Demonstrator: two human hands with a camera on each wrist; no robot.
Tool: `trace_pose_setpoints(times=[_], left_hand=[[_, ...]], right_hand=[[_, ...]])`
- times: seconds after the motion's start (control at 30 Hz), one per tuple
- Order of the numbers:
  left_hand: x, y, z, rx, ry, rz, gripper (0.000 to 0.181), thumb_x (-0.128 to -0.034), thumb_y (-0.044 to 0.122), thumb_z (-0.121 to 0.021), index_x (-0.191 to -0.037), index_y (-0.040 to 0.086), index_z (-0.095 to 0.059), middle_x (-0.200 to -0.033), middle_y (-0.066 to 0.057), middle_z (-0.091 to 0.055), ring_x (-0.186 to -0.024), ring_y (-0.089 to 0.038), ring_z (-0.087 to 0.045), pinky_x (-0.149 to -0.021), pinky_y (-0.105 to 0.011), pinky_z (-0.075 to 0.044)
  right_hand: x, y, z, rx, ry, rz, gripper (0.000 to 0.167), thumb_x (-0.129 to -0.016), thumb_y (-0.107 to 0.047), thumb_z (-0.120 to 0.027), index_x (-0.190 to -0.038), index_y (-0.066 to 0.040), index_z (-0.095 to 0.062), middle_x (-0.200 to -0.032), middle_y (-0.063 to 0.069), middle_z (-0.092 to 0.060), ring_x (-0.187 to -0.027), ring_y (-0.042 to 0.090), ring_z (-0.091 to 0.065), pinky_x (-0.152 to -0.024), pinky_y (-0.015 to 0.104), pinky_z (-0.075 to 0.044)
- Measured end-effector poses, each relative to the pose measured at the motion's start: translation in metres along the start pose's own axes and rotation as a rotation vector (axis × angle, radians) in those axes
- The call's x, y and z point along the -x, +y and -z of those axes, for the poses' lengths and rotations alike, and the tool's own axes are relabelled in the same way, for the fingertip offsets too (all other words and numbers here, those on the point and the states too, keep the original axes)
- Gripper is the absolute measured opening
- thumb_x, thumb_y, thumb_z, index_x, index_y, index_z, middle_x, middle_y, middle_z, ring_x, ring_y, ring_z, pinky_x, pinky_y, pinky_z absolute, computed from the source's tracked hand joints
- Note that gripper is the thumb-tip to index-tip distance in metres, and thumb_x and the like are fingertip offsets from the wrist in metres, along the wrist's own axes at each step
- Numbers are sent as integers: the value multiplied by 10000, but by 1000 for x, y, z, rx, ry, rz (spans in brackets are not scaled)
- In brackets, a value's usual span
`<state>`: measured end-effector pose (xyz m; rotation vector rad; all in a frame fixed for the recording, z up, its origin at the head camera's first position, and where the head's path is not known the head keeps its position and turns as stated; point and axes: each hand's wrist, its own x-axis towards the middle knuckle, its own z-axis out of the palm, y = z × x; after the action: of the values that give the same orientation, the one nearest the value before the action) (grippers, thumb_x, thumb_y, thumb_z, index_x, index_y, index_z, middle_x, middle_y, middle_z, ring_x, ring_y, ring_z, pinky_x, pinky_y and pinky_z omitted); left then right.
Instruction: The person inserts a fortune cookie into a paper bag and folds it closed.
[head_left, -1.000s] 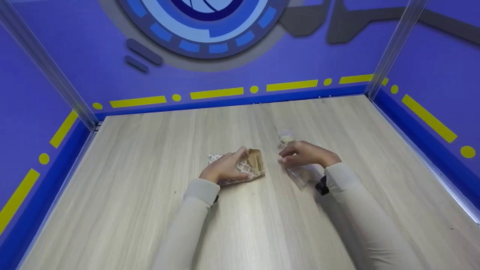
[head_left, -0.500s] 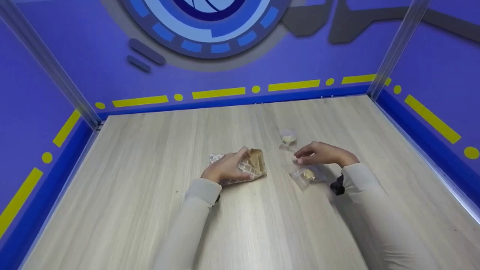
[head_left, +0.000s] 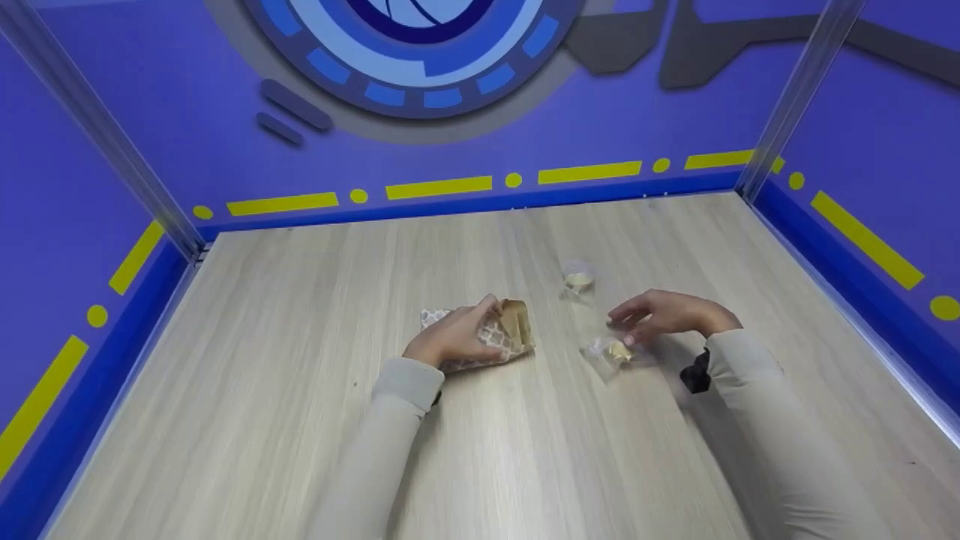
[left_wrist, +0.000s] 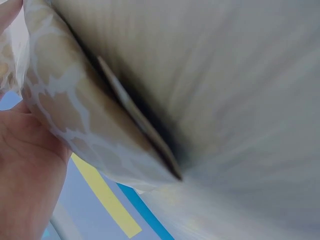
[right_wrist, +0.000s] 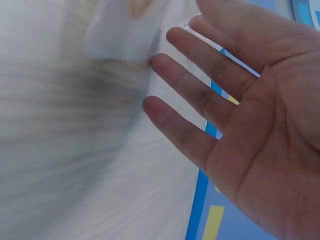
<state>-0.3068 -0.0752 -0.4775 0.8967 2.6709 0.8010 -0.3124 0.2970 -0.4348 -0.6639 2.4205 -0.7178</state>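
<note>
My left hand (head_left: pixel 452 337) grips a small paper bag (head_left: pixel 493 335) with a tan-and-white giraffe-like pattern, lying on the table. The bag's brown mouth gapes to the right. In the left wrist view the patterned paper (left_wrist: pixel 65 105) bulges beside the palm (left_wrist: pixel 30 170). My right hand (head_left: pixel 670 313) is just over a clear plastic packet (head_left: pixel 616 352) with a pale yellow piece inside; whether a fingertip touches it, I cannot tell. Its fingers look extended and hold nothing in the right wrist view. A second clear packet (head_left: pixel 577 280) with a similar piece lies farther back.
The light wood tabletop (head_left: pixel 300 322) is bounded by purple-blue panels (head_left: pixel 420 169) with yellow dashes at the back and both sides. Metal corner posts (head_left: pixel 791 97) stand at the back left and back right.
My right hand has moved to the right, away from the far packet and over the nearer one, uncovering both. My left hand keeps its grip on the paper bag in place.
</note>
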Motion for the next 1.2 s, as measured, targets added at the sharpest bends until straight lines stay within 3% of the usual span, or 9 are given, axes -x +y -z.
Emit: trace_pose_setpoints(times=[0.37, 0.6, 0.8, 1.2], left_hand=[[1, 1, 0, 12, 4, 18, 679, -781, 417, -770, -1304, 179, -408, -1269, -55, -591, -1072, -214, -600, -939, -385, -483], [1, 1, 1, 13, 10, 27, 675, -775, 417, -774, -1298, 193, -411, -1227, -50, -605, -1012, -195, -597, -912, -381, -489], [1, 1, 0, 17, 7, 22, 660, -780, 423, -768, -1284, 194, -410, -1235, -41, -606, -1029, -193, -602, -915, -379, -489], [1, 1, 0, 13, 1, 23, 680, -775, 446, -773, -1290, 186, -413, -1276, -42, -595, -1096, -223, -603, -938, -403, -484]], right_hand=[[1, 5, -4, 17, 11, -10, 570, -808, -211, -770, -1292, 16, -572, -1276, 194, -608, -1195, 378, -544, -1011, 535, -410], [-2, 14, -9, 21, 47, -59, 404, -769, -267, -799, -1102, -80, -667, -1058, 84, -630, -977, 223, -552, -852, 372, -441], [-1, 7, -9, -10, 42, -76, 331, -788, -182, -777, -1036, -32, -617, -980, 78, -602, -884, 175, -514, -782, 312, -426], [0, 12, -10, -72, 91, -44, 335, -842, -171, -731, -1052, 3, -537, -1021, 105, -575, -948, 209, -519, -845, 340, -428]])
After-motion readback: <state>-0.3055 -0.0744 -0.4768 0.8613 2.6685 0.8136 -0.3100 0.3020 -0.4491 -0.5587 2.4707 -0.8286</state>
